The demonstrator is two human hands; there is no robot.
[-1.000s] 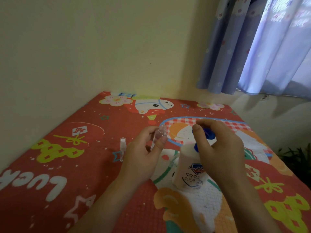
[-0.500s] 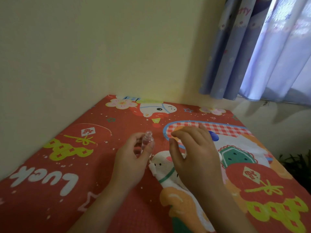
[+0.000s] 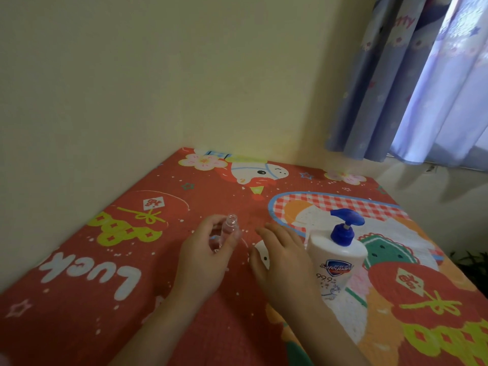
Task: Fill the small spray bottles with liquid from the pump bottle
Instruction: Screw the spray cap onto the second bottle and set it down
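Note:
My left hand (image 3: 208, 256) grips a small clear spray bottle (image 3: 227, 228) with an open neck, tilted slightly, low over the table. My right hand (image 3: 282, 262) hovers just right of it with relaxed, spread fingers and holds nothing. A white pump bottle (image 3: 336, 262) with a blue pump head (image 3: 346, 224) stands upright right of my right hand, apart from its fingers. The second small bottle seen earlier is hidden now.
A red cartoon-print cloth (image 3: 111, 262) covers the table, which sits in a corner of yellow walls (image 3: 132, 88). Blue curtains (image 3: 422, 83) hang at the back right. A green plant (image 3: 472, 265) shows past the table's right edge.
My right hand has left the pump head and moved left, off the pump bottle. My left hand has lowered the small bottle toward the table.

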